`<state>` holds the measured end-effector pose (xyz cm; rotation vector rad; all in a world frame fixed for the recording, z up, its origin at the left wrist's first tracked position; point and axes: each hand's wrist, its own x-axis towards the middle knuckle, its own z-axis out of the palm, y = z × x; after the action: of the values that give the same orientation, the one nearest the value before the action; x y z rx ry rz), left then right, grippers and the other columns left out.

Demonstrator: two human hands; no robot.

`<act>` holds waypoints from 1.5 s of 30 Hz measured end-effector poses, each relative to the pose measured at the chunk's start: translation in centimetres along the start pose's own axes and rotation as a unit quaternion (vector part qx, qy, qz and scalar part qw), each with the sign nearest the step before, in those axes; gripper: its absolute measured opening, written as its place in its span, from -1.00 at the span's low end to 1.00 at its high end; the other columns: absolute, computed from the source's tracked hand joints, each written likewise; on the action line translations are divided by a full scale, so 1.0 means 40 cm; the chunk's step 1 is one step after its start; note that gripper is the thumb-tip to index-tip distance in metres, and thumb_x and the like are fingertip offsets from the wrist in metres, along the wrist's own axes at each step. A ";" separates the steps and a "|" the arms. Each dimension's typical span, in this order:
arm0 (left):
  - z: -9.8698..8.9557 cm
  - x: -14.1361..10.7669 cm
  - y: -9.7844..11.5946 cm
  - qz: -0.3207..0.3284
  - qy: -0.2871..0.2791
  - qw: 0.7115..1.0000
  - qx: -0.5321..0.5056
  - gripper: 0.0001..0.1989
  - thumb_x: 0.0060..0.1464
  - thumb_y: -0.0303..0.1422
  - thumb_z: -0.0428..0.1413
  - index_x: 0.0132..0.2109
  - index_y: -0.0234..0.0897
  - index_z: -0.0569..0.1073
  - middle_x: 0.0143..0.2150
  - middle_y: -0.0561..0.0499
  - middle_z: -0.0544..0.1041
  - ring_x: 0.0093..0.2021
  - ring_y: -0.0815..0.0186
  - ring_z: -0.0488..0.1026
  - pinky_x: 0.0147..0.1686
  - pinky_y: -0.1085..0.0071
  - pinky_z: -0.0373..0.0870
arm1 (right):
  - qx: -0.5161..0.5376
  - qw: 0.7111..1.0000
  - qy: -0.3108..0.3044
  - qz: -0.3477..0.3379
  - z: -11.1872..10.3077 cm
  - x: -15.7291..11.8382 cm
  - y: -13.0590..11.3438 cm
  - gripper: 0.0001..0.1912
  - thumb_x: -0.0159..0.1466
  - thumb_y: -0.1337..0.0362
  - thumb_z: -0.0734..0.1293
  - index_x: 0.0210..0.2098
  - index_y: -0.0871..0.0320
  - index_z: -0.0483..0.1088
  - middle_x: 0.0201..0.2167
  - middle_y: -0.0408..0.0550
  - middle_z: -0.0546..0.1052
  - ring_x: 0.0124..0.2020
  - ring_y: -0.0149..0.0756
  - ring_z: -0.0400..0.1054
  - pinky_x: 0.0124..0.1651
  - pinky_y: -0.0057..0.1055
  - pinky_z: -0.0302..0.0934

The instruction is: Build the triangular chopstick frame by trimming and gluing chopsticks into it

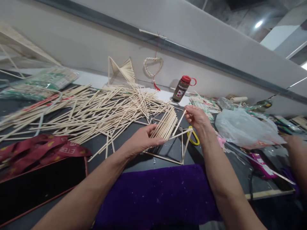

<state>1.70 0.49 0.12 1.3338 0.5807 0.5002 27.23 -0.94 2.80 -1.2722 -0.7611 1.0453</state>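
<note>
A lattice of thin wooden sticks (167,123), laid side by side in a fanned row on a stick frame (165,158), stands on the dark table. My left hand (144,139) is closed round the row's near left side, thumb along its lower edge. In my right hand (196,115) a single wooden stick (179,122) is pinched at its upper end, slanting down toward the row's right edge; I cannot tell whether it touches. Yellow-handled scissors (193,136) lie just below my right wrist, partly hidden.
A big heap of loose sticks (96,111) spreads behind and left. A red-capped bottle (181,89) stands near the wall. A purple cloth (153,195) lies in front, a phone (43,188) at left, a plastic bag (247,127) at right. Another person's hand (296,150) shows at the right edge.
</note>
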 end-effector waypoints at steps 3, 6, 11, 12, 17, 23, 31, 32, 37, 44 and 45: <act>0.009 -0.002 0.002 0.009 0.015 0.999 0.028 -0.53 -0.11 -0.24 0.25 -0.01 -0.23 0.44 -0.04 -0.10 0.55 -0.03 0.11 0.48 0.00 0.16 0.33 | -0.007 1.000 -0.004 -0.006 -0.003 0.002 0.003 -0.68 -0.12 0.21 0.53 -0.49 0.20 0.35 -0.62 -0.23 0.45 -0.71 -0.61 0.23 -0.75 -0.69 -0.01; 0.012 -0.002 0.002 0.011 0.032 0.999 0.041 -0.53 -0.12 -0.24 0.25 -0.01 -0.24 0.44 -0.04 -0.09 0.55 -0.04 0.09 0.48 0.01 0.14 0.32 | -0.011 1.000 -0.012 -0.010 -0.004 0.005 0.006 -0.68 -0.11 0.20 0.53 -0.51 0.20 0.36 -0.64 -0.21 0.45 -0.71 -0.60 0.23 -0.75 -0.69 -0.02; 0.013 0.001 -0.002 0.006 0.039 0.999 0.034 -0.51 -0.13 -0.26 0.26 0.01 -0.22 0.43 -0.02 -0.10 0.54 -0.04 0.09 0.48 0.01 0.14 0.33 | -0.017 1.000 -0.018 -0.010 -0.003 0.008 0.010 -0.69 -0.12 0.19 0.53 -0.52 0.20 0.37 -0.65 -0.21 0.46 -0.72 -0.60 0.22 -0.75 -0.68 -0.02; 0.014 0.002 -0.004 0.007 0.043 0.998 0.035 -0.50 -0.13 -0.26 0.27 0.01 -0.22 0.43 -0.02 -0.10 0.54 -0.04 0.09 0.48 0.01 0.15 0.33 | -0.017 1.000 -0.018 -0.008 -0.003 0.009 0.011 -0.69 -0.12 0.20 0.52 -0.52 0.20 0.37 -0.65 -0.21 0.46 -0.72 -0.60 0.22 -0.75 -0.68 -0.02; 0.012 0.007 -0.014 0.003 0.080 0.994 0.077 -0.39 -0.17 -0.27 0.28 0.08 -0.28 0.39 0.02 -0.16 0.53 -0.01 0.09 0.47 0.01 0.17 0.35 | -0.022 0.999 -0.033 0.004 -0.009 0.013 0.021 -0.73 -0.10 0.20 0.51 -0.51 0.20 0.39 -0.65 -0.20 0.48 -0.72 -0.59 0.24 -0.75 -0.68 0.00; 0.011 0.010 -0.019 -0.005 0.094 0.989 0.114 -0.25 -0.19 -0.22 0.30 0.17 -0.36 0.31 0.04 -0.22 0.51 0.00 0.07 0.47 0.06 0.12 0.32 | -0.034 0.998 -0.043 0.011 -0.016 0.020 0.028 -0.76 -0.08 0.23 0.49 -0.50 0.19 0.40 -0.65 -0.19 0.49 -0.71 -0.58 0.24 -0.75 -0.66 -0.02; 0.010 0.015 -0.024 0.000 0.101 0.987 0.124 -0.33 -0.17 -0.20 0.29 0.12 -0.27 0.36 0.04 -0.19 0.52 -0.02 0.06 0.49 0.07 0.09 0.32 | -0.083 0.995 -0.048 0.023 -0.034 0.026 0.031 -0.79 -0.06 0.24 0.48 -0.49 0.20 0.43 -0.63 -0.17 0.50 -0.71 -0.57 0.25 -0.74 -0.65 -0.03; 0.010 0.015 -0.023 0.003 0.101 0.987 0.125 -0.34 -0.17 -0.20 0.29 0.11 -0.27 0.37 0.03 -0.19 0.52 -0.02 0.06 0.49 0.07 0.09 0.32 | -0.097 0.994 -0.047 0.023 -0.039 0.027 0.033 -0.79 -0.05 0.23 0.47 -0.48 0.21 0.44 -0.62 -0.16 0.51 -0.71 -0.57 0.26 -0.73 -0.64 -0.03; 0.012 0.015 -0.015 0.006 0.099 0.987 0.123 -0.34 -0.17 -0.20 0.29 0.10 -0.32 0.37 0.02 -0.22 0.53 -0.04 0.06 0.50 0.03 0.11 0.35 | -0.161 0.983 -0.085 0.021 -0.061 0.035 0.049 -0.78 0.00 0.21 0.44 -0.42 0.24 0.51 -0.59 -0.12 0.52 -0.67 -0.55 0.29 -0.72 -0.64 -0.04; 0.017 0.014 -0.011 0.015 0.110 0.985 0.130 -0.36 -0.19 -0.22 0.29 0.08 -0.29 0.39 0.03 -0.19 0.52 -0.03 0.07 0.50 0.03 0.13 0.36 | -0.185 0.976 -0.108 0.030 -0.053 0.041 0.067 -0.80 0.02 0.23 0.42 -0.41 0.24 0.50 -0.61 -0.14 0.49 -0.68 -0.53 0.29 -0.73 -0.60 -0.07; 0.017 0.014 -0.012 0.015 0.109 0.986 0.129 -0.36 -0.19 -0.22 0.29 0.09 -0.29 0.39 0.04 -0.19 0.52 -0.02 0.07 0.50 0.03 0.14 0.36 | -0.185 0.977 -0.106 0.032 -0.051 0.041 0.068 -0.80 0.02 0.23 0.42 -0.41 0.24 0.49 -0.62 -0.15 0.49 -0.68 -0.53 0.28 -0.72 -0.60 -0.07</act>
<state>2.57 0.26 -0.32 1.5463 0.8281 0.6157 29.14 -0.27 -0.38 -1.5221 -1.1228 1.1386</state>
